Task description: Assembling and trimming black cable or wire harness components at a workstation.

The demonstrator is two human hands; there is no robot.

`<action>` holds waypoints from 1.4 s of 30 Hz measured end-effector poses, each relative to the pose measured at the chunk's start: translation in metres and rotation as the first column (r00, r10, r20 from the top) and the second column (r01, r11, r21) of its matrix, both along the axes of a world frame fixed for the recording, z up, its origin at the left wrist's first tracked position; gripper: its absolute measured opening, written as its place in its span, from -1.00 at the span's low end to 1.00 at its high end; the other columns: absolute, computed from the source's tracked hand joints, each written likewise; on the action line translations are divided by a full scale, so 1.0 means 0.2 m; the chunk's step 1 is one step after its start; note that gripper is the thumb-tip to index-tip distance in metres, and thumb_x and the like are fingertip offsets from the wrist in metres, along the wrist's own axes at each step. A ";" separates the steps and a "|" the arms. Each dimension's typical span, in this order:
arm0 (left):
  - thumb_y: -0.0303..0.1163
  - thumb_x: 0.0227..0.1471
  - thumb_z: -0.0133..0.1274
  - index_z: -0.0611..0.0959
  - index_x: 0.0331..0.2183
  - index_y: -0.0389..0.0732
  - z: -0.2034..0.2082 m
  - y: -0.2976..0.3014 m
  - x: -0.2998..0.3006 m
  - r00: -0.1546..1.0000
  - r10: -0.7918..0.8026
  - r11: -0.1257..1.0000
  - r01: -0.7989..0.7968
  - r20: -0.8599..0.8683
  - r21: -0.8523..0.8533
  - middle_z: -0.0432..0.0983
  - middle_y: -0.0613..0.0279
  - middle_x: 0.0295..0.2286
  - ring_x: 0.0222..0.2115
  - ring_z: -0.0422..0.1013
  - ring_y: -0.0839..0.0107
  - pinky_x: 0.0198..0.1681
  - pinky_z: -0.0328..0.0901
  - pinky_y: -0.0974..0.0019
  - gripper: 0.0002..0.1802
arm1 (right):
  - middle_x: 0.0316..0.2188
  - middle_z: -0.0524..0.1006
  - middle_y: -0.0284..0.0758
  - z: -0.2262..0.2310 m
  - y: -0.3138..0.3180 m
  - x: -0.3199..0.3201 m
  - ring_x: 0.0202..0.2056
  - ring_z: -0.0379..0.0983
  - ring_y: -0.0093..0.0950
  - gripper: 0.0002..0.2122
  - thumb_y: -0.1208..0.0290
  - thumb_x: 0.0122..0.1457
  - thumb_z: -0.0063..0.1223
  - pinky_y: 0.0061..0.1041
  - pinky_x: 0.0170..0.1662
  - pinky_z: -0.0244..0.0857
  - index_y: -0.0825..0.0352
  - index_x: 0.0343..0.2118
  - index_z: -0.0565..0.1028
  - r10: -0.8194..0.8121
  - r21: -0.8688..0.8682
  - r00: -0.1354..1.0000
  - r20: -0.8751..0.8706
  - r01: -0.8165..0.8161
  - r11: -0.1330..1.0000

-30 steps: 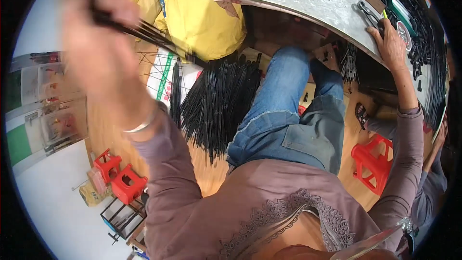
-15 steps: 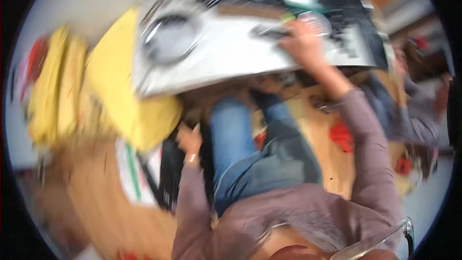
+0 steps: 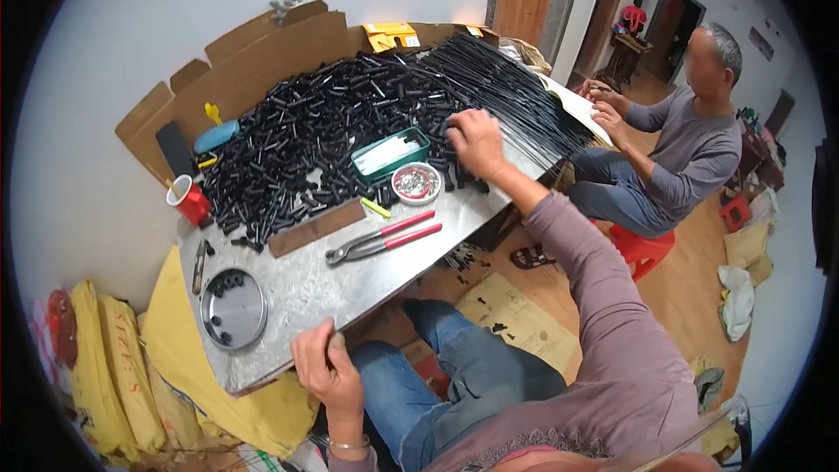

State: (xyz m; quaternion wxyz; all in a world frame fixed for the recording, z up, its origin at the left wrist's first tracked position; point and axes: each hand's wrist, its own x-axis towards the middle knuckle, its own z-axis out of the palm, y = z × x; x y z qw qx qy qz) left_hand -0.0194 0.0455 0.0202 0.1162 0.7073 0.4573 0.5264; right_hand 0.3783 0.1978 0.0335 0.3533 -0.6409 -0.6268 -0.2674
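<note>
My right hand (image 3: 476, 145) hangs over the near right part of a heap of black plastic pieces (image 3: 323, 118), fingers bent down and closed together; what they hold, if anything, is hidden. Beside it are a green tray (image 3: 391, 152) and a round white dish of small metal bits (image 3: 416, 183). My left hand (image 3: 328, 369) is at the table's near edge, its fingers loosely bent, thumb apart, nothing visible in it. Red-handled pincers (image 3: 384, 239) lie on the metal tabletop (image 3: 328, 293) between my hands, near a flat brown bar (image 3: 316, 228) and a yellow-green stick (image 3: 376, 208).
A round metal dish (image 3: 234, 308) with a few black pieces stands at the left, a red cup (image 3: 187, 199) behind it. Long thin black rods (image 3: 511, 92) lie at the far right. A co-worker (image 3: 690, 131) sits there. Yellow sacks (image 3: 109, 367) stand left of the table.
The view has swung up and right, showing more of the table and the co-worker. My left hand has risen from beside my leg to the table edge; my right hand has moved from the white dish to over the heap.
</note>
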 end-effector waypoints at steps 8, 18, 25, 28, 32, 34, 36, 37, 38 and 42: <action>-0.52 0.03 -0.01 0.53 -0.17 -0.30 -0.12 0.39 0.21 0.970 0.171 0.979 -0.149 -0.173 0.136 0.44 0.04 -0.25 -0.16 0.31 0.11 -0.03 0.18 0.13 -0.73 | -0.04 0.40 -0.17 -0.05 0.19 0.64 0.06 0.25 -0.20 -0.55 0.24 -0.04 0.13 -0.13 0.05 0.09 0.32 -0.06 0.43 -0.553 -0.653 0.833 0.002 0.420 0.630; -0.53 -0.02 0.00 0.54 -0.21 -0.33 -0.13 0.41 0.22 0.970 0.196 0.980 -0.198 -0.145 0.001 0.41 0.00 -0.25 -0.16 0.29 0.06 -0.06 0.19 0.08 -0.74 | -0.20 0.55 -0.08 -0.01 0.37 0.80 -0.12 0.49 -0.13 -0.71 0.44 0.01 -0.06 -0.21 -0.07 0.35 0.37 -0.19 0.52 -0.505 -0.719 0.861 0.053 0.384 0.579; -0.52 -0.01 0.02 0.57 -0.27 -0.32 -0.14 0.42 0.22 0.974 0.186 0.983 -0.185 -0.129 0.020 0.44 0.04 -0.32 -0.22 0.33 0.11 -0.11 0.23 0.15 -0.81 | -0.33 0.56 -0.01 0.18 0.36 0.83 -0.24 0.51 -0.08 -0.83 0.46 0.01 -0.07 -0.16 -0.17 0.38 0.41 -0.38 0.51 -0.446 -0.506 0.894 0.040 0.403 0.763; -0.50 0.03 0.03 0.58 -0.29 -0.32 -0.14 0.42 0.19 0.974 0.192 0.981 -0.190 -0.121 0.028 0.45 0.05 -0.33 -0.24 0.35 0.14 -0.13 0.24 0.19 -0.84 | -0.30 0.57 -0.04 0.40 0.33 0.69 -0.21 0.53 -0.14 -0.79 0.50 0.03 -0.10 -0.21 -0.16 0.41 0.40 -0.33 0.57 -0.438 -0.515 0.895 0.085 0.416 0.750; -0.48 0.03 0.04 0.59 -0.32 -0.31 -0.16 0.43 0.20 0.980 0.169 0.985 -0.167 -0.099 0.032 0.46 0.06 -0.34 -0.26 0.36 0.16 -0.16 0.26 0.20 -0.86 | -0.25 0.56 -0.04 0.67 0.30 0.63 -0.16 0.51 -0.15 -0.77 0.51 0.02 -0.08 -0.22 -0.13 0.40 0.41 -0.29 0.57 -0.422 -0.520 0.897 0.133 0.426 0.740; -0.47 0.03 0.04 0.60 -0.33 -0.31 -0.16 0.43 0.19 0.983 0.159 0.987 -0.156 -0.089 0.035 0.46 0.06 -0.35 -0.27 0.36 0.16 -0.18 0.26 0.21 -0.86 | -0.24 0.57 -0.08 0.85 0.23 0.52 -0.16 0.51 -0.18 -0.76 0.49 0.04 -0.10 -0.26 -0.13 0.39 0.37 -0.28 0.58 -0.422 -0.469 0.889 0.177 0.453 0.758; -0.48 0.04 0.04 0.61 -0.35 -0.30 -0.16 0.43 0.19 0.990 0.125 0.992 -0.123 -0.067 0.039 0.47 0.08 -0.38 -0.30 0.36 0.19 -0.20 0.27 0.22 -0.88 | -0.26 0.56 -0.06 0.94 0.22 0.49 -0.17 0.51 -0.16 -0.78 0.48 0.02 -0.08 -0.24 -0.14 0.39 0.38 -0.31 0.58 -0.392 -0.431 0.900 0.191 0.436 0.790; -0.48 0.04 0.04 0.61 -0.35 -0.30 -0.17 0.43 0.19 0.990 0.128 0.991 -0.125 -0.062 0.047 0.47 0.08 -0.38 -0.30 0.36 0.19 -0.20 0.27 0.22 -0.88 | -0.29 0.56 -0.04 0.99 0.21 0.48 -0.18 0.51 -0.14 -0.79 0.47 0.00 -0.05 -0.23 -0.15 0.38 0.39 -0.34 0.58 -0.364 -0.401 0.908 0.208 0.418 0.815; -0.48 0.04 0.04 0.61 -0.35 -0.30 -0.16 0.43 0.19 0.993 0.100 0.994 -0.097 -0.056 0.051 0.47 0.08 -0.38 -0.30 0.36 0.19 -0.20 0.27 0.22 -0.88 | -0.31 0.56 -0.05 1.02 0.20 0.44 -0.20 0.51 -0.16 -0.79 0.46 0.02 -0.08 -0.22 -0.16 0.38 0.38 -0.35 0.58 -0.328 -0.380 0.918 0.221 0.391 0.838; -0.46 0.08 0.03 0.61 -0.33 -0.34 -0.01 0.39 0.22 0.997 -0.035 0.999 0.036 0.063 -0.010 0.51 0.16 -0.43 -0.38 0.42 0.34 -0.29 0.32 0.31 -0.85 | -0.28 0.57 -0.12 1.22 0.04 0.20 -0.19 0.52 -0.20 -0.81 0.40 0.04 -0.01 -0.26 -0.15 0.38 0.34 -0.33 0.58 -0.302 -0.374 0.915 0.269 0.388 0.842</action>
